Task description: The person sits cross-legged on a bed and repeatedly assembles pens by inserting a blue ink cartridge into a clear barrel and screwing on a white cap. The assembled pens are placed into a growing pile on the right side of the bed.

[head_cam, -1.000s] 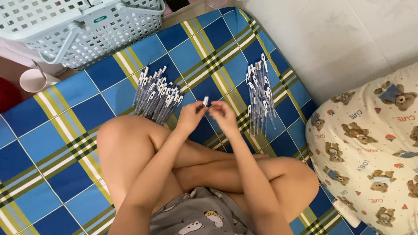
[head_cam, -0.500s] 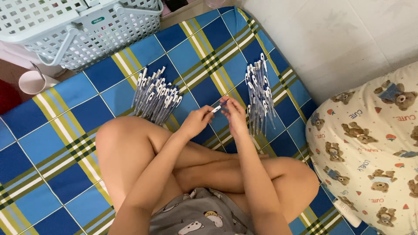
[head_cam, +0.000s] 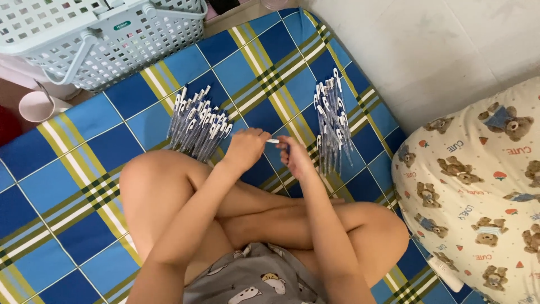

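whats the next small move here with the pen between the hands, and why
Probably set the pen onto the pile on the right. The left hand and right hand pinch it together, and that pile lies beside the right hand, while the other pile sits by the left.

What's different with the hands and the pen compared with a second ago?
The pen was held up between both hands with its white end pointing away; now it lies level between them, mostly hidden. The left hand and right hand have shifted only slightly and both keep hold of it. The left pile of pens, right pile of pens and basket stayed put.
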